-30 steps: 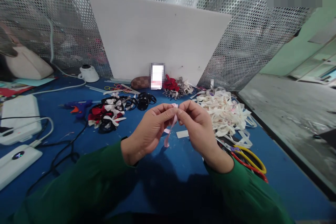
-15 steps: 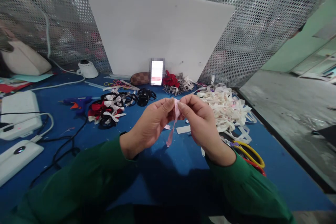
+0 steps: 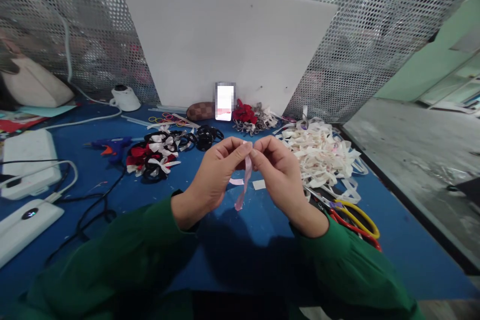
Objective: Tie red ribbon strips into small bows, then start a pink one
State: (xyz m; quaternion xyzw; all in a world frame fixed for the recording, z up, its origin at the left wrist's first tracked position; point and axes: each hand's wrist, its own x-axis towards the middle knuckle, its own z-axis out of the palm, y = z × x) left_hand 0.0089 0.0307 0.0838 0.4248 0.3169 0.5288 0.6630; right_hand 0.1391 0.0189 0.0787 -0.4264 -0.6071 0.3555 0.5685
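A pink ribbon point(image 3: 245, 185) hangs from my fingertips above the blue table, its loose end dangling down. My left hand point(image 3: 215, 175) pinches it near the top between thumb and fingers. Close against it, my right hand point(image 3: 279, 172) also pinches the ribbon, and the thumbs nearly meet. The part between the fingers is mostly hidden. Below my hands lie a small pink ribbon piece point(image 3: 237, 181) and a short white strip point(image 3: 259, 184). Scissors point(image 3: 354, 220) with yellow and red handles rest beside my right wrist.
A heap of white ribbon bows point(image 3: 318, 152) lies to the right. On the left are red, white and black bow hair ties point(image 3: 152, 157), a blue glue gun point(image 3: 114, 147), power strips point(image 3: 28, 215) and cables. A lit phone point(image 3: 224, 102) leans on a white board point(image 3: 228, 35).
My right hand has shifted slightly left, bringing the fingertips closer together over the ribbon. More of the scissors now shows beside my right wrist.
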